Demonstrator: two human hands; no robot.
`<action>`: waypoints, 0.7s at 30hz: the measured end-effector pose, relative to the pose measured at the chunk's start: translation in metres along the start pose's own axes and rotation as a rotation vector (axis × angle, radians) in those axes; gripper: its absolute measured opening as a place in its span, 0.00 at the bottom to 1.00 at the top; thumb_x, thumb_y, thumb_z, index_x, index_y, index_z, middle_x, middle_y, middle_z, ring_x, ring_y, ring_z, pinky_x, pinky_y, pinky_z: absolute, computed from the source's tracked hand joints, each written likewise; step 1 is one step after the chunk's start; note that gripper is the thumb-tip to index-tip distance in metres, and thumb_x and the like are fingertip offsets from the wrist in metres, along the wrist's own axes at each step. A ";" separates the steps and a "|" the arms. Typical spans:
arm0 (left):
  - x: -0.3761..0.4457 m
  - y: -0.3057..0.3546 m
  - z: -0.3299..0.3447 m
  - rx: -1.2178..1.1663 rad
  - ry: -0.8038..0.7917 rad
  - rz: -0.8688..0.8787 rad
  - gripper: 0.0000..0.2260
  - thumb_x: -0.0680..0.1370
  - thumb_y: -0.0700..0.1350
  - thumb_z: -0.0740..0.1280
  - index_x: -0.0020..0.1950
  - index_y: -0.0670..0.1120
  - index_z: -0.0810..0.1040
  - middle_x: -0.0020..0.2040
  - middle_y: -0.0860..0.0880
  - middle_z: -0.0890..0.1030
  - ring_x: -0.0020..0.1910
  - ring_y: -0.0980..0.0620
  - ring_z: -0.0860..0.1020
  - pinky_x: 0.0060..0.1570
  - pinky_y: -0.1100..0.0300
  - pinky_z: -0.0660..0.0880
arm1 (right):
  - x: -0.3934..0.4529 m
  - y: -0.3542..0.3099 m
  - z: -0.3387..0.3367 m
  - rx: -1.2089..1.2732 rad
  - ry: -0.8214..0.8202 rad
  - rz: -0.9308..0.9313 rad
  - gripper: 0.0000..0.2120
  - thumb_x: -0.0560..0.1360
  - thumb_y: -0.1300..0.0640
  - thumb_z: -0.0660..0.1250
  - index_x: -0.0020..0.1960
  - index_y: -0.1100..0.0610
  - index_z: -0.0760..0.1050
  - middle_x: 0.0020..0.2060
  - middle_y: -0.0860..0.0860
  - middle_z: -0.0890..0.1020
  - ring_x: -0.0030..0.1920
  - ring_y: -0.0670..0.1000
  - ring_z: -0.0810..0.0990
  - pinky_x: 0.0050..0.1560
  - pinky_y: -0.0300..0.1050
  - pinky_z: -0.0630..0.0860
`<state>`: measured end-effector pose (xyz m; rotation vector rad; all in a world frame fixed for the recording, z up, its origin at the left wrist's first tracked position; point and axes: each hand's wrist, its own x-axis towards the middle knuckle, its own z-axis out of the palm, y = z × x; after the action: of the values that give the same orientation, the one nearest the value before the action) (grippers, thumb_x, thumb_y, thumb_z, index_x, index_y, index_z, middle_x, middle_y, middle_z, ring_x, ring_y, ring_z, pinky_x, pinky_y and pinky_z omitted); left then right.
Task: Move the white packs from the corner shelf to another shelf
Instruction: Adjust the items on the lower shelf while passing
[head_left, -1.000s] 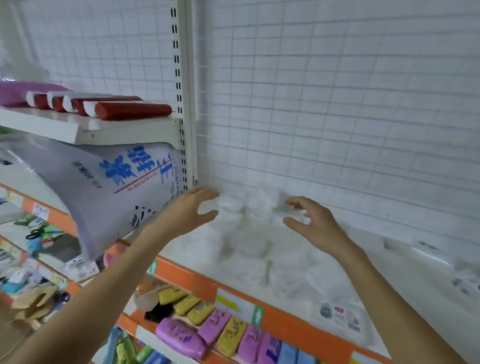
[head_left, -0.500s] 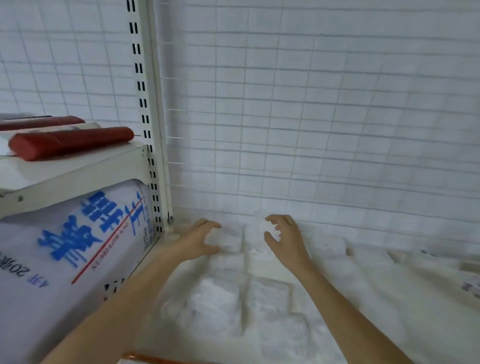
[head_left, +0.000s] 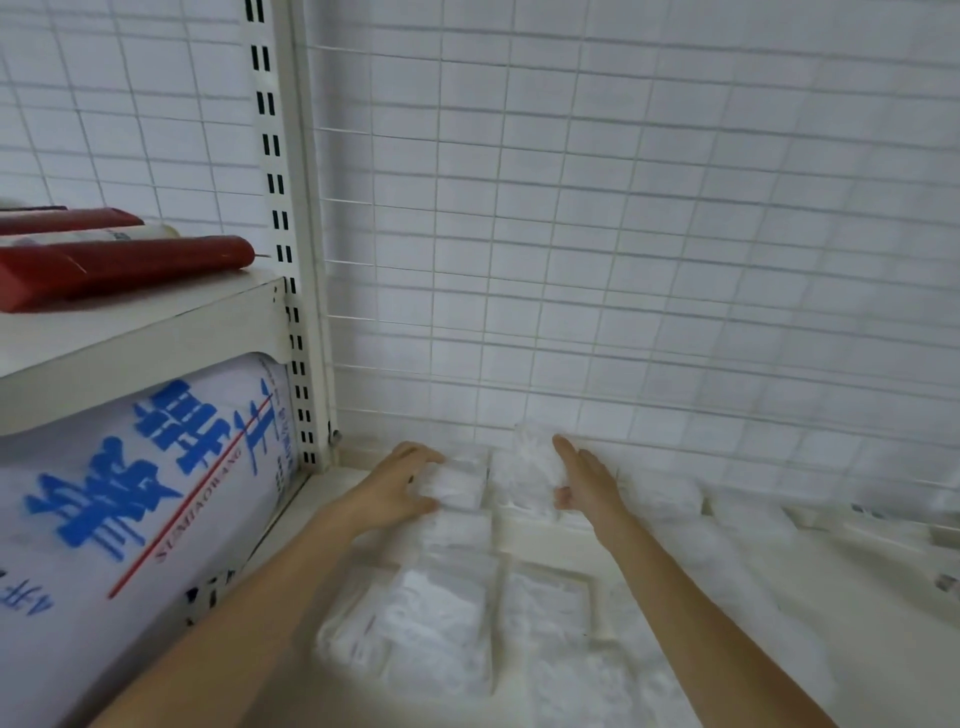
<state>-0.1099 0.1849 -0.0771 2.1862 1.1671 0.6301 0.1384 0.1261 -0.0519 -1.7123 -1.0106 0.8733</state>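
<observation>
Nearest, two bare forearms are reaching in over white packs (head_left: 441, 618) that are lying flat on the corner shelf (head_left: 566, 530). Farther in, the left hand (head_left: 395, 488) is curling its fingers over the top of a back-row pack (head_left: 457, 483) with the thumb pressing its near edge. Just beside it, the right hand (head_left: 587, 483) is holding an upended pack (head_left: 535, 462) between thumb and fingers, close to the wire grid wall (head_left: 623, 234). Off to the left, a large white sack with blue lettering (head_left: 130, 499) is sitting beneath an upper shelf (head_left: 140, 332) that is carrying red-capped tubes (head_left: 119, 265).
</observation>
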 end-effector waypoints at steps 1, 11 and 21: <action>-0.001 -0.001 0.000 -0.016 0.013 0.000 0.23 0.71 0.44 0.73 0.63 0.52 0.70 0.58 0.54 0.66 0.59 0.56 0.70 0.60 0.65 0.66 | 0.002 0.000 -0.001 0.079 -0.020 0.018 0.17 0.75 0.43 0.62 0.49 0.58 0.71 0.45 0.57 0.76 0.38 0.54 0.78 0.54 0.54 0.77; -0.016 0.009 -0.007 -0.312 0.172 -0.144 0.17 0.76 0.55 0.63 0.44 0.41 0.78 0.43 0.46 0.79 0.34 0.55 0.75 0.36 0.60 0.72 | -0.011 0.015 -0.030 -0.179 -0.183 -0.293 0.28 0.66 0.61 0.75 0.62 0.49 0.69 0.55 0.48 0.74 0.55 0.51 0.76 0.44 0.35 0.74; -0.024 0.021 -0.001 -0.468 0.122 -0.283 0.14 0.81 0.51 0.55 0.53 0.41 0.73 0.35 0.45 0.79 0.25 0.51 0.74 0.24 0.61 0.70 | -0.020 0.019 -0.029 -0.326 -0.203 -0.332 0.31 0.65 0.60 0.76 0.65 0.53 0.67 0.60 0.49 0.72 0.59 0.51 0.73 0.58 0.45 0.73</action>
<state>-0.1108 0.1552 -0.0653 1.5791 1.2171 0.8244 0.1607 0.0936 -0.0589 -1.6710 -1.5941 0.7010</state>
